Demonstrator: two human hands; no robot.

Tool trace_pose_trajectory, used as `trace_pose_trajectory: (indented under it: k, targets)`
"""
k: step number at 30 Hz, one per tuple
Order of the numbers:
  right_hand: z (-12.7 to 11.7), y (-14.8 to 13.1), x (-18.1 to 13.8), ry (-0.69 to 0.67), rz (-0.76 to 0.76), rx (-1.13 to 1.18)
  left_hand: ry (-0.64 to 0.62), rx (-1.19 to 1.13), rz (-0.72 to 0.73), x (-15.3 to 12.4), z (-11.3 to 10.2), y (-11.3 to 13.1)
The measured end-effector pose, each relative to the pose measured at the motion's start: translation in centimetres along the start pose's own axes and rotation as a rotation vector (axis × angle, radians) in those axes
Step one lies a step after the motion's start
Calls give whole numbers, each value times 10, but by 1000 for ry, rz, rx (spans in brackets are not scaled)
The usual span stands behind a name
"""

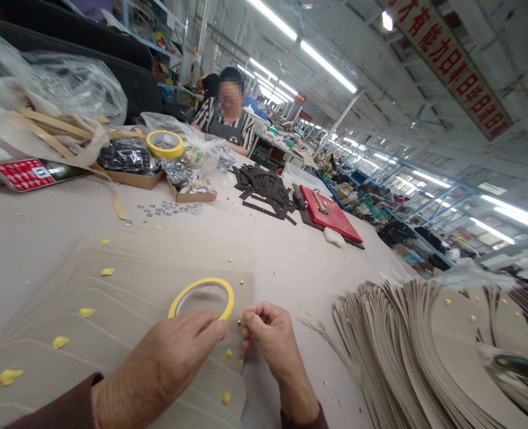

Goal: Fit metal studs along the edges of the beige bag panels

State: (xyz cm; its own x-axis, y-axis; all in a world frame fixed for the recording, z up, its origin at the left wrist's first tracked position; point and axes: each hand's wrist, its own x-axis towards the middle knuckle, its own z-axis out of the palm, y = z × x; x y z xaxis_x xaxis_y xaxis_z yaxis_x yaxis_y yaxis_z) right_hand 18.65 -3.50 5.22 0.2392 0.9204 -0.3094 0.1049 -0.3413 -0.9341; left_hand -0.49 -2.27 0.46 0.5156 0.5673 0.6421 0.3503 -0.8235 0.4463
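Note:
Beige flat pieces (125,298) lie overlapped in front of me, with yellow tape bits (86,312) stuck on several of them. My left hand (165,351) is closed at the near side of a roll of yellow tape (229,293), which stands tilted over the pieces. To its right, my right hand (268,333) pinches thumb and fingers together by a small metal stud (239,322) at the pieces' right edge. Whatever lies between those fingertips is hidden. Another stud (241,283) shows farther up that edge, and yellow tape covers spots (228,354) nearer to me.
A large stack of beige pieces (402,333) stands at right. Farther back are dark strips (268,187), a red pad (331,214) with a hammer (321,205), boxes of small parts (195,195), and loose metal rings (170,208). A person (230,119) sits across the table.

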Motion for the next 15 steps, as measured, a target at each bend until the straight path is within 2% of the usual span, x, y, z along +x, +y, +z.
trace_pose_trajectory:
  k: [2, 4, 6, 8, 11, 15]
  targets:
    - [-10, 4, 7, -35, 28, -59, -67, 169, -22, -1, 2, -7]
    - [-16, 9, 9, -62, 20, -130, -207, 283, -69, 0, 3, -13]
    - [-16, 13, 8, -83, 9, -215, -365, 317, -149, 4, 0, -14]
    - [-13, 14, 5, -80, -15, -301, -462, 301, -225, 9, -3, -11]
    - [-9, 14, 1, -45, -128, -450, -504, 252, -281, 14, -6, -6]
    - [-5, 14, 1, -2, -294, -628, -465, 275, -247, 11, -4, -4]
